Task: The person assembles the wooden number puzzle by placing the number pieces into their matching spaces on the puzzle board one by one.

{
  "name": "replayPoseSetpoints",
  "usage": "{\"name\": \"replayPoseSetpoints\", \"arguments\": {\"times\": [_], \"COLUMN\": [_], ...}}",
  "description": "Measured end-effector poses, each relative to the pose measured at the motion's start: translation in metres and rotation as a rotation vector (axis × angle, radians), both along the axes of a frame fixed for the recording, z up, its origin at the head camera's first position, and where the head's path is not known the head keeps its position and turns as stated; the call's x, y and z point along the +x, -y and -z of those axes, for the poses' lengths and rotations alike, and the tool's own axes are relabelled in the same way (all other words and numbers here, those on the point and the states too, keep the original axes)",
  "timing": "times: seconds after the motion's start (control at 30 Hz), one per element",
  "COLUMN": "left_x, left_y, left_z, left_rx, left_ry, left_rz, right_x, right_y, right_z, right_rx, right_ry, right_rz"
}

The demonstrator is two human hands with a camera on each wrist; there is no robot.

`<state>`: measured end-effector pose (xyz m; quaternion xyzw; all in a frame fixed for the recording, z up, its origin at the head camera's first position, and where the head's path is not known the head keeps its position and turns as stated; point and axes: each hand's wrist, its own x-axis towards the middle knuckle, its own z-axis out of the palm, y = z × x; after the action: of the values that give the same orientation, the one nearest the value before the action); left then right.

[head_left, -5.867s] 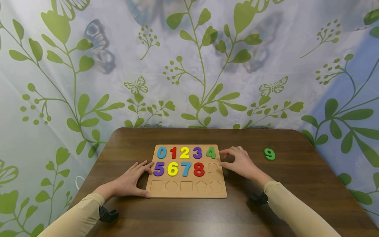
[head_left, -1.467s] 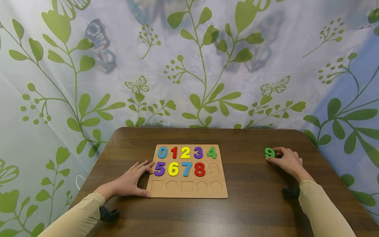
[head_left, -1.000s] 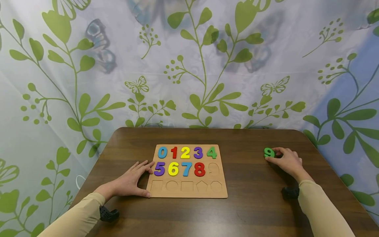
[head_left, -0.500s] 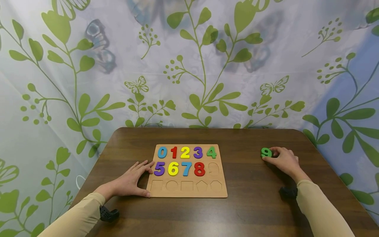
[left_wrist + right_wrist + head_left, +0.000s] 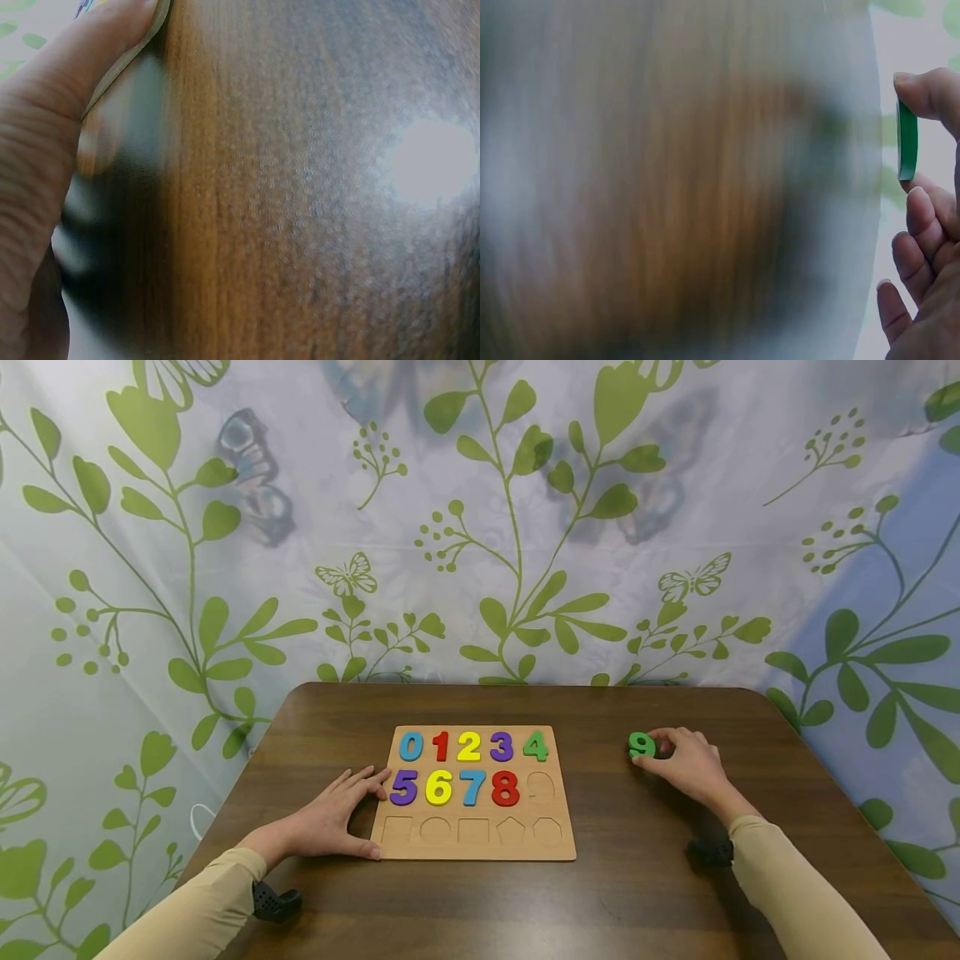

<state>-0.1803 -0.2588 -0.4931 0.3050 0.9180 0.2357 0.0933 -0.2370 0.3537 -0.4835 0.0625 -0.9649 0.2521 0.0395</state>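
Between the thumb and a finger of my right hand [image 5: 688,766] is a green number 9 piece [image 5: 641,745], held to the right of the puzzle board. The right wrist view shows this green piece [image 5: 907,141] edge-on, raised off the table, the other fingers loosely bent below. My left hand [image 5: 330,817] rests at the left edge of the wooden puzzle board [image 5: 472,852], fingers spread, thumb [image 5: 112,37] on its near left corner. Coloured numbers 0 to 8 sit in the board's upper two rows. A bare 9-shaped recess [image 5: 541,787] lies beside the red 8 [image 5: 506,788].
The brown wooden table [image 5: 480,910] reaches back to a cloth backdrop [image 5: 450,568] printed with leaves and butterflies. Along the board's front row run several bare shape recesses [image 5: 473,831]. Light glares off the tabletop in the left wrist view.
My right hand left the board's right edge, took hold of the green 9 at the far right, and has carried it leftward. The left hand and the board stay put.
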Motion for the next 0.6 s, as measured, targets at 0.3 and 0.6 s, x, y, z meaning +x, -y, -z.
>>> {"name": "replayPoseSetpoints", "arguments": {"times": [0.3,0.6], "left_x": [0.001,0.000], "left_y": [0.000,0.001], "left_z": [0.001,0.002], "left_rx": [0.006,0.011], "left_ry": [-0.003,-0.004], "left_rz": [-0.001,-0.002], "right_x": [0.001,0.010], "right_y": [0.043,0.079], "right_z": [-0.002,-0.003], "right_rx": [-0.013,-0.024], "right_ry": [-0.038,-0.060], "right_rz": [-0.067,-0.126]}}
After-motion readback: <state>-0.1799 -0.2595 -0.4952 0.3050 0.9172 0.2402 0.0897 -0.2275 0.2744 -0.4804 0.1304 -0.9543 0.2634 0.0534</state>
